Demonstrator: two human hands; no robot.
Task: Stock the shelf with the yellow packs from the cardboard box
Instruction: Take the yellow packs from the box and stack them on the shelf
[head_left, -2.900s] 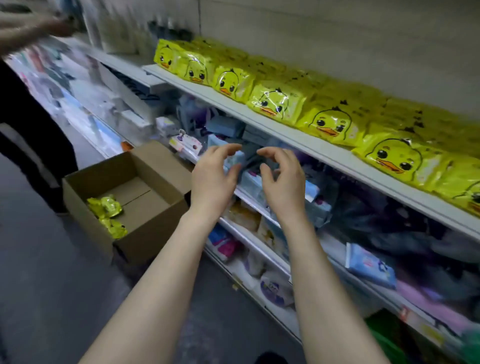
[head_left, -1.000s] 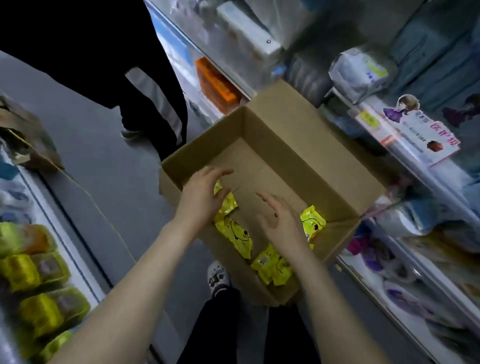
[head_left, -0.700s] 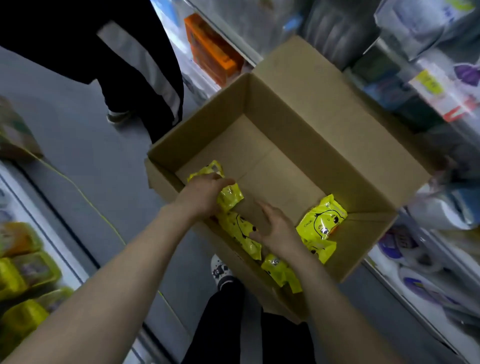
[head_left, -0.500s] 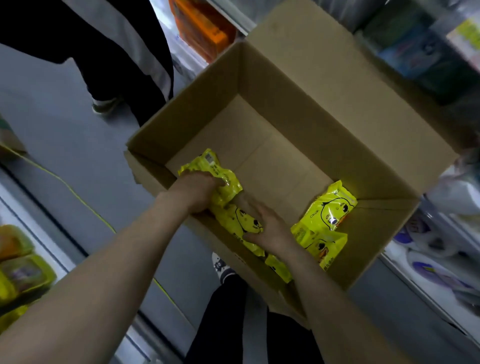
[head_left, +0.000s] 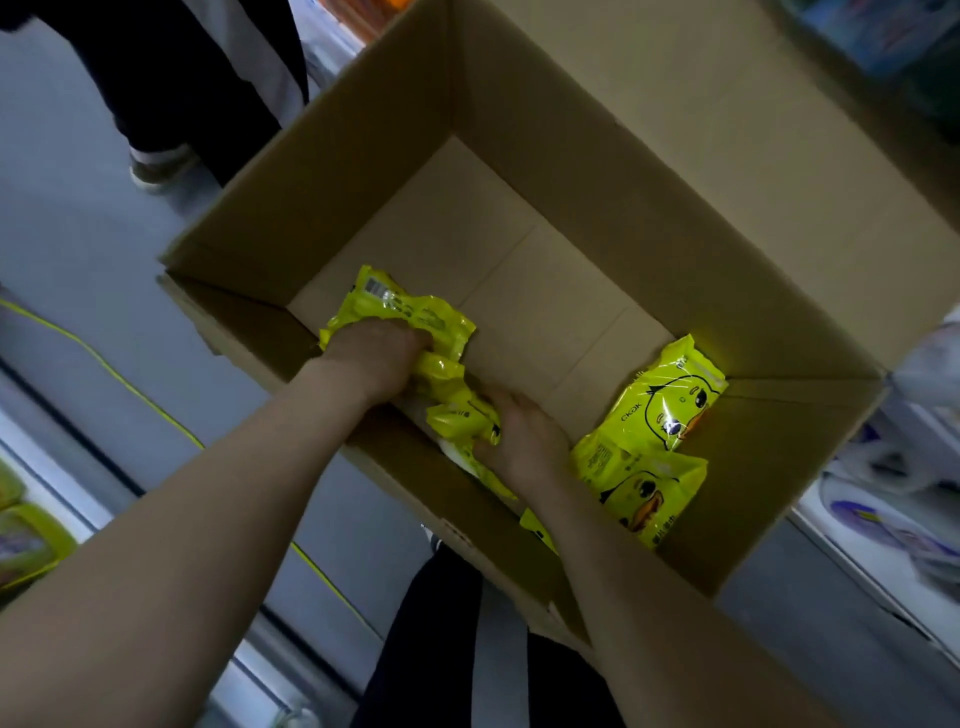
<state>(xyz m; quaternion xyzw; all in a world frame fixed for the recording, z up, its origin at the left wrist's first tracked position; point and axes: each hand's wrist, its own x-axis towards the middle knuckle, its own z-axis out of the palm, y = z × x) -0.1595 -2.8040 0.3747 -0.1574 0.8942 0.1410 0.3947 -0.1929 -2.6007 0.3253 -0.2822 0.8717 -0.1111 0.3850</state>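
An open cardboard box (head_left: 649, 171) stands on the floor below me, with several yellow duck packs in its near part. My left hand (head_left: 382, 358) grips a crumpled yellow pack (head_left: 400, 309) at the box's near-left corner. My right hand (head_left: 524, 434) holds a second yellow pack (head_left: 460, 410) against the near wall; another pack lies partly hidden under that wrist. Two more duck packs (head_left: 660, 415) lie at the near-right corner, apart from both hands. The far half of the box floor is bare cardboard.
Another person's dark trouser legs and shoe (head_left: 161, 166) stand on the grey floor at the box's far left. Shelves with white packaged goods (head_left: 893, 493) run along the right. A low shelf with yellow-green items (head_left: 26, 535) sits at the left edge.
I turned from the shelf down to the box. Both hands reached in and closed on yellow packs at the near wall. The view has moved closer to the box.
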